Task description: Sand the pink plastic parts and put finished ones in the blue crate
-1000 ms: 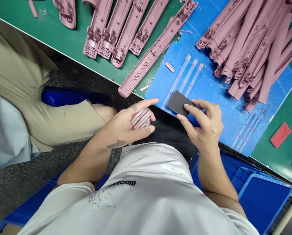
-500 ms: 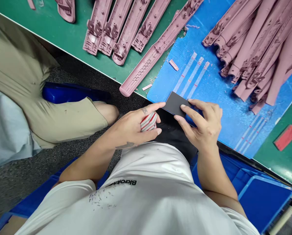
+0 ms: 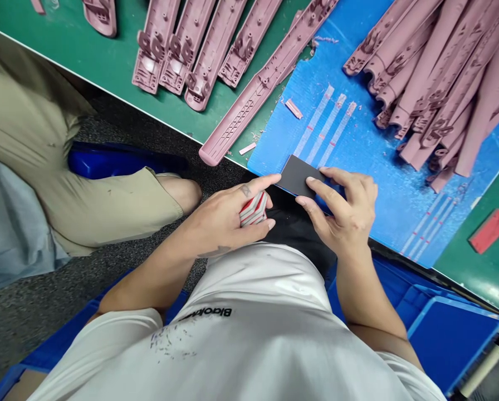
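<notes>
My left hand (image 3: 233, 214) is closed around a small stack with red and grey layers (image 3: 254, 209); what kind of thing it is I cannot make out. Its index fingertip reaches the left edge of a flat dark grey rectangular piece (image 3: 296, 175). The thumb and fingers of my right hand (image 3: 345, 206) pinch that piece at its right end, just over the table's front edge. A long pink plastic part (image 3: 243, 122) lies beyond my hands with its ribbed inner side up.
Several more pink plastic parts (image 3: 199, 72) lie on the green table (image 3: 57, 44). A pile of them (image 3: 433, 78) covers part of the blue sheet (image 3: 370, 184). A red block (image 3: 489, 230) rests at right. Another person's leg (image 3: 120, 206) is at left, and a blue crate (image 3: 454, 340) stands below.
The view has shifted slightly, so the table and parts appear a little farther left. Both hands keep the same hold on the stack and the grey piece.
</notes>
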Motion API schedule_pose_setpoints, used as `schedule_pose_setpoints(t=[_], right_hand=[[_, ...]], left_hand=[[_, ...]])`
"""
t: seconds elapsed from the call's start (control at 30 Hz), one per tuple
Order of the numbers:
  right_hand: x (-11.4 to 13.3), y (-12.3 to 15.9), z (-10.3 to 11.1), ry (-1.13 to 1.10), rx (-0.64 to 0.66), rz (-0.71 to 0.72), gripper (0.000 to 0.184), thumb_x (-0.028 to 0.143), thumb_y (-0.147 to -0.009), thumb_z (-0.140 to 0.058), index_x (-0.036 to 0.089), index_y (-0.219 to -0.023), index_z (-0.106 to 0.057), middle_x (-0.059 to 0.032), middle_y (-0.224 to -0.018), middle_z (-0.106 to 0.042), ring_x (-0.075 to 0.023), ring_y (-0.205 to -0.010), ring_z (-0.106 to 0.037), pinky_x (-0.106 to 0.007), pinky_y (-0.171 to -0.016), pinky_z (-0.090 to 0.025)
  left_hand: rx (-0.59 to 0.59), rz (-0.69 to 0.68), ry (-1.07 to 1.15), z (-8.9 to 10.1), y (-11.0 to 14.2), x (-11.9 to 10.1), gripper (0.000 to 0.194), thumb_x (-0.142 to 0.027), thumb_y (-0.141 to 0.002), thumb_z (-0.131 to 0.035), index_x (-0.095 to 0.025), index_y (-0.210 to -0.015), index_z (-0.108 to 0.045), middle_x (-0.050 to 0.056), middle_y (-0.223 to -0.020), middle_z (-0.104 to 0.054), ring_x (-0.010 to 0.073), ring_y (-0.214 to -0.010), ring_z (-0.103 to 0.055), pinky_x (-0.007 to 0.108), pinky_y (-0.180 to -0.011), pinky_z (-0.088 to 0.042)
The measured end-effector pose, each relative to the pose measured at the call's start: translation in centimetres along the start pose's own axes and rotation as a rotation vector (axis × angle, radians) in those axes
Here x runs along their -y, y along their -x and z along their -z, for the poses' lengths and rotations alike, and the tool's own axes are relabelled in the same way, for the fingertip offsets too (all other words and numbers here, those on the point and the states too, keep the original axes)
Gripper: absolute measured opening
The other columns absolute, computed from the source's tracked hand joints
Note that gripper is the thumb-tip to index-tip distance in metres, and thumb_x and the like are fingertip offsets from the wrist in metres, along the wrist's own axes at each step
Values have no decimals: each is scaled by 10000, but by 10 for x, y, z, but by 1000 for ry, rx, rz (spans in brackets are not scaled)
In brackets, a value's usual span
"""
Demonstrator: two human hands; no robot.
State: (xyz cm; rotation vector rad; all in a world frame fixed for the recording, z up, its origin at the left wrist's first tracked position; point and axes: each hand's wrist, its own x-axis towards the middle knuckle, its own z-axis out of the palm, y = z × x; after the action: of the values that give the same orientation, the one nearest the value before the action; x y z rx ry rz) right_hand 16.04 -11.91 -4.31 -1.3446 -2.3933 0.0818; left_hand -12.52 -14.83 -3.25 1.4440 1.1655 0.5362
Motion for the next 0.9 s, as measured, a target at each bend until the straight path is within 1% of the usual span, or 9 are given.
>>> schedule_pose_setpoints(t=[0.13, 0.27, 0.37, 0.43, 0.5, 0.57, 0.63, 0.73, 0.9], right_hand=[[2, 0, 3, -27, 21, 10, 356, 459, -1062, -816, 320, -1385, -763, -141, -1450, -762, -350, -1233, -700, -552, -1079, -508], [3, 2, 3, -64, 0, 37, 367, 365, -1069, -804, 327, -1429, -741, -132, -1452, -762, -352, -1279, -715, -553, -1099, -498], [1, 3, 8, -132, -17, 46, 405, 309, -1081, -770, 339, -1481, -713, -122, -1426, -768, -337, -1284, -729, -550, -1105, -513], [1, 4, 15, -189, -80, 23, 446, 309, -1086, -755, 337, -1526, -688, -130, -1411, -758, -336, -1273, -735, -543, -1081, -546], [7, 4, 22, -247, -135, 0, 467, 360, -1095, -748, 326, -1553, -667, -133, -1345, -756, -333, -1208, -751, -533, -1027, -585], [20, 3, 26, -330, -86, 20, 526, 472, -1084, -777, 300, -1566, -652, -139, -1290, -756, -336, -1154, -758, -524, -982, -614], [34, 1, 25, -413, 14, 60, 638, 574, -1043, -828, 272, -1573, -644, -151, -1293, -759, -339, -1149, -759, -515, -974, -628], [45, -4, 19, -477, 26, 78, 658, 578, -1000, -891, 262, -1538, -682, -155, -1330, -762, -327, -1166, -762, -496, -991, -637], [28, -10, 23, -682, 19, 155, 378, 481, -1045, -863, 285, -1362, -802, -109, -1227, -804, -264, -1058, -800, -418, -898, -684]], left_hand=[[-49, -57, -223, -8, 0, -5, 840, -335, -1047, -710, -299, -1830, -409, 51, -1294, -799, 215, -1065, -781, 309, -1000, -613], [-8, 13, -629, -17, -5, -13, 959, -286, -1072, -662, -286, -1903, -184, 82, -1213, -794, 263, -1052, -800, 308, -866, -612], [17, 47, -696, -13, -6, -11, 965, -242, -1055, -656, -262, -1901, -194, 84, -1148, -792, 282, -1008, -809, 317, -827, -601], [18, 13, -472, -9, -4, -7, 966, -261, -1028, -714, -296, -1882, -266, 55, -1130, -794, 253, -936, -802, 315, -828, -606], [-10, -20, -70, -9, -2, -5, 895, -336, -1022, -792, -319, -1821, -390, 42, -1153, -798, 212, -866, -782, 311, -825, -620], [-99, -18, 352, -17, -3, -8, 735, -444, -1009, -874, -299, -1661, -567, 61, -1208, -801, 191, -863, -773, 310, -822, -639], [-216, -2, 654, -28, -7, -14, 607, -547, -976, -927, -264, -1444, -666, 84, -1242, -800, 192, -896, -778, 311, -816, -655], [-315, -19, 860, -42, -17, -22, 630, -680, -929, -940, -246, -1289, -659, 90, -1222, -801, 195, -906, -785, 315, -810, -672], [-352, -58, 878, -42, -22, -20, 617, -660, -918, -962, -231, -1242, -661, 87, -1176, -806, 208, -939, -817, 330, -839, -700]])
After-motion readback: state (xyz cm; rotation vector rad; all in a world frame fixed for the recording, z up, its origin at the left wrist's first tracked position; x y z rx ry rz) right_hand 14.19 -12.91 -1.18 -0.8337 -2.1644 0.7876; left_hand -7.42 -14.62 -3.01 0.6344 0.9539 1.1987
